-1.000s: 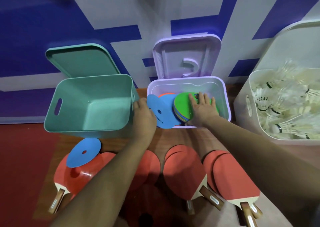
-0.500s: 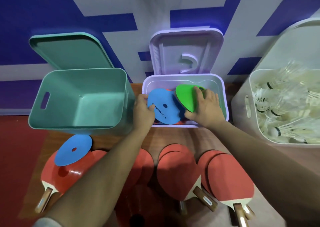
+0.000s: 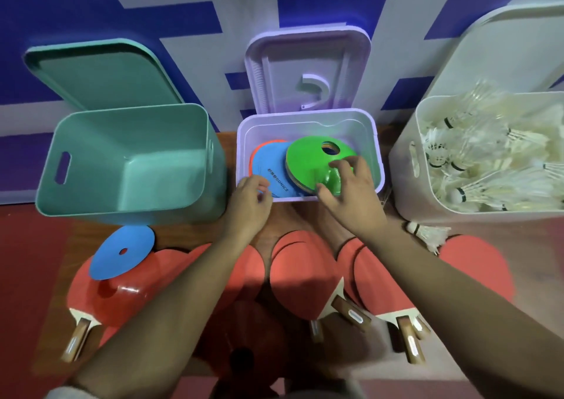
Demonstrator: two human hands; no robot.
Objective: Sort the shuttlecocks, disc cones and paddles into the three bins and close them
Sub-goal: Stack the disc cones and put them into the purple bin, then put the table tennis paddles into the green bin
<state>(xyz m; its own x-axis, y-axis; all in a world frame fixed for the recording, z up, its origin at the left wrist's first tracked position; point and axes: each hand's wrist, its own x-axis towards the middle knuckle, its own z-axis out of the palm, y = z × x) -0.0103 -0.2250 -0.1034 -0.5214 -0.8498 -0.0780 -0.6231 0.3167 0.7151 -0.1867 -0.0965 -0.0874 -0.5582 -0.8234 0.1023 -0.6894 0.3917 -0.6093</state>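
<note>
The right hand (image 3: 351, 194) pinches the buckled edge of a flat green plastic disc cone (image 3: 308, 160) topping a stack inside the open lilac plastic bin (image 3: 305, 117). The left hand (image 3: 248, 206) curls at the edge of a flat blue disc cone (image 3: 270, 166); whether it grips cannot be told. Red-faced paddles (image 3: 302, 273) lie before the bin, a second blue disc cone (image 3: 122, 252) on one.

Bins (image 3: 131, 212), paddles (image 3: 299, 276) on wooden surface (image 3: 283, 218)

Reads "SONICE", in dark letters, on the blue disc cone (image 3: 268, 166) inside the lilac bin (image 3: 308, 114). Printed slantwise, close to the bin's front wall.
</note>
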